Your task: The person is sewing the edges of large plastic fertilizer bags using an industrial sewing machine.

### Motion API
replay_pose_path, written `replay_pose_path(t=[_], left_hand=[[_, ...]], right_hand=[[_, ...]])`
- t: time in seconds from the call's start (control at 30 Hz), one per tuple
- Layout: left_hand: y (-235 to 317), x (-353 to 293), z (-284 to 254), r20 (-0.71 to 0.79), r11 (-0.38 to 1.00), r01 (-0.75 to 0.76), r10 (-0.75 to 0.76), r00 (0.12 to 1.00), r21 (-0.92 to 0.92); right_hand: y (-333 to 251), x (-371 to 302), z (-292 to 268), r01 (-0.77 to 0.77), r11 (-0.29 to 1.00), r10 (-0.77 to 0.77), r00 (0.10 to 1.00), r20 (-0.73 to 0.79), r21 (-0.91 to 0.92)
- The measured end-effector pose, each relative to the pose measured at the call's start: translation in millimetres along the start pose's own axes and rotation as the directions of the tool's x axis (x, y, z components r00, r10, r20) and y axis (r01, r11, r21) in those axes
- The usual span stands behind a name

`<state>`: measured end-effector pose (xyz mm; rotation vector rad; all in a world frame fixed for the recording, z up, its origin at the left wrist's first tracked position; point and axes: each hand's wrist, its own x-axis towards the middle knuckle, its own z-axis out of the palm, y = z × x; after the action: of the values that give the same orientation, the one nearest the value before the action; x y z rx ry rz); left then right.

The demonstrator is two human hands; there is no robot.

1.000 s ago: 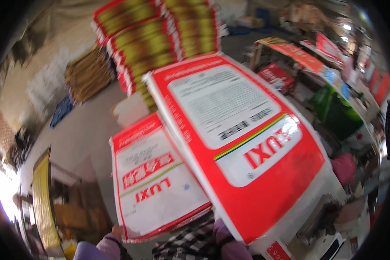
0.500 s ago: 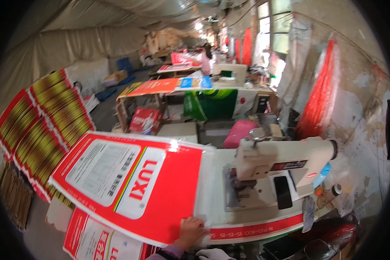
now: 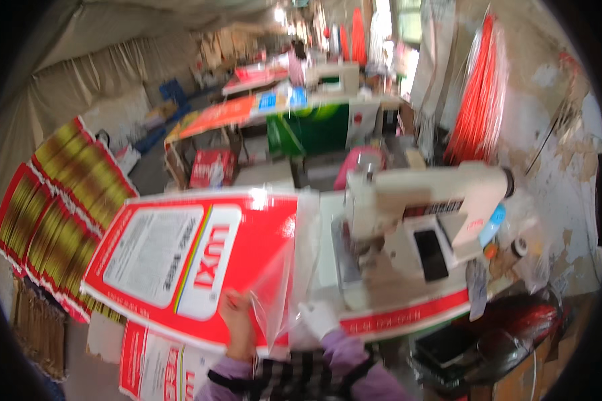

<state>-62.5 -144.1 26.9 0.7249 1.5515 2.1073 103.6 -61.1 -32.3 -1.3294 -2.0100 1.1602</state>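
Note:
A red and white printed sack [image 3: 261, 224] lies flat across the table. A clear plastic liner [image 3: 308, 230] sticks out past its right end, and a fold of that film is lifted over the red print. My bare left hand [image 3: 237, 317] is above the sack's near edge, fingers curled at the corner of the lifted film. My right hand [image 3: 319, 321], in a white glove, is beside the liner's near end; blur hides how its fingers lie. To its right stands a white sewing machine [image 3: 415, 200], with a dark phone [image 3: 431, 255] lying on its bed.
Stacks of bundled red-edged sacks [image 3: 53, 220] stand at the left. More printed sacks [image 3: 157, 367] lie below the table's near left edge. Red strands [image 3: 478, 100] hang on the right wall. A small bottle [image 3: 517, 248] and plastic bags are right of the machine. A person [image 3: 296, 63] is far back.
My left hand has moved left, lifting a fold of clear film over the sack. The gloved right hand has risen from the lower edge to the liner. The view has shifted.

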Motion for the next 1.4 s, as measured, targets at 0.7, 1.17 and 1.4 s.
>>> replay_pose_path(t=[0.7, 1.17, 1.4], left_hand=[[10, 6, -76, 0.422, 0.603, -0.125, -0.381, 0.822, 0.788], [124, -101, -111, 0.534, 0.216, -0.492, -0.43, 0.728, 0.844], [198, -156, -190, 0.447, 0.003, -0.464, -0.276, 0.851, 0.886]], right_hand=[[-70, -51, 38, 0.398, 0.735, -0.497, 0.867, 0.037, 0.549], [-96, -35, 81, 0.807, 0.508, -0.109, 0.407, 0.907, -0.301], [12, 110, 26, -0.01, 0.801, -0.045, 0.996, -0.077, -0.599]])
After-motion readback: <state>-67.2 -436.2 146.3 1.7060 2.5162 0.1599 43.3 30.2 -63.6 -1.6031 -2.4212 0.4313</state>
